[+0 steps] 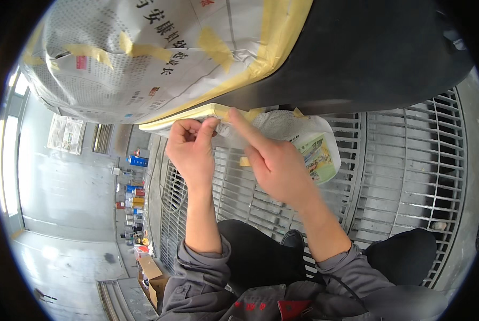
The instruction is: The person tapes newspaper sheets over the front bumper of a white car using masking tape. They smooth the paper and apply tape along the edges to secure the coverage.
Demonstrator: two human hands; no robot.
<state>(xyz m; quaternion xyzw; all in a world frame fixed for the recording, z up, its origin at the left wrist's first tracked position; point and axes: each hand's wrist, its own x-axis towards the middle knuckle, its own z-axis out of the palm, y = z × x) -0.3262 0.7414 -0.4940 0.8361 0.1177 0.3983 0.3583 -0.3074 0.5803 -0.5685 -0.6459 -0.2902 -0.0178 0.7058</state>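
Newspaper sheets (106, 69), edged with yellow masking tape (285, 32), cover part of a large curved panel beside a bare dark panel (357, 59). Below its lower edge hangs another newspaper strip (282, 125) with tape along its top. My left hand (194, 150) is closed, thumb and forefinger pinching at that taped upper edge. My right hand (277, 166) has its forefinger stretched out, the tip touching the tape just right of the left thumb. Its other fingers are mostly hidden, and nothing shows in its grasp.
Under me is a metal floor grating (405, 166). Several cans and bottles (135, 200) line the wall at the left, with an open cardboard box (153, 278) nearer me. My knees are bent close below the panel. A loose newspaper flap (319, 155) hangs at the right.
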